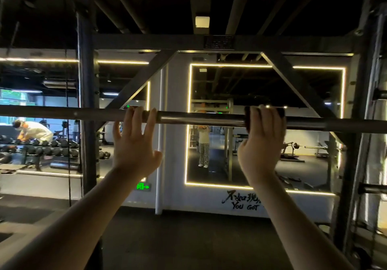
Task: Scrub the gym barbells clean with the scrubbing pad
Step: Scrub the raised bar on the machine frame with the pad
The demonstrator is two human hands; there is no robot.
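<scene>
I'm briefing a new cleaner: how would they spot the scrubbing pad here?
Find the black steel rack; a long silver metal barbell spans it. The dark scrubbing pad wraps the bar under the right hand; the left hand grips bare steel.

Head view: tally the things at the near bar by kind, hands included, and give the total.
2 hands: left hand, right hand
1 barbell
1 scrubbing pad, dark, wrapped on the bar under the right hand
Total: 4

Glossy smooth metal barbell (201,119); dark matt scrubbing pad (280,112).
</scene>
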